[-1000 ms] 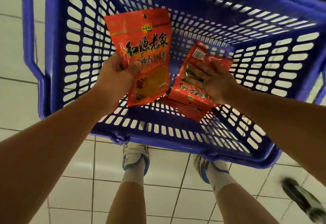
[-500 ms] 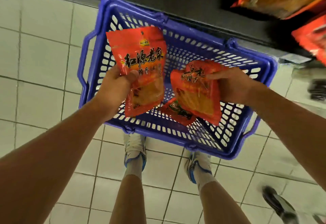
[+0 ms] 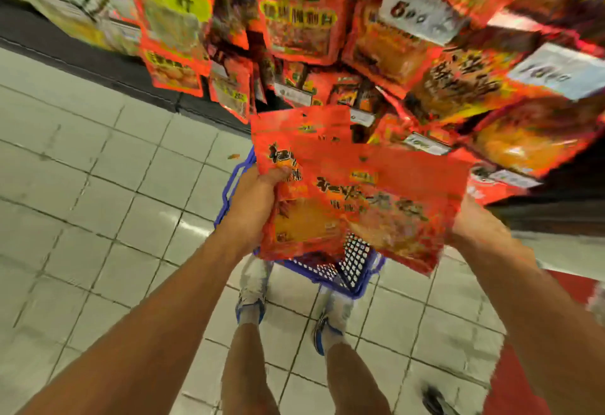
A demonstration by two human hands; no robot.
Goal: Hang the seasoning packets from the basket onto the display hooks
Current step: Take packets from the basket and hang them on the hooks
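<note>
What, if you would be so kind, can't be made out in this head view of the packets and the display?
- Display hooks: hidden behind the hanging packets, blurred by head motion.
- Price tags: print smeared, unreadable.
- Basket contents: covered by the two held packets.
- Right hand grip: fingers behind its packet.
- Left hand: only the thumb shows on its packet.

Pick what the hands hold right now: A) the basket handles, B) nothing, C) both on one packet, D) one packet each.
D: the left hand grips one red packet by its edge, and the right hand holds a second packet overlapping it above the basket.
</note>
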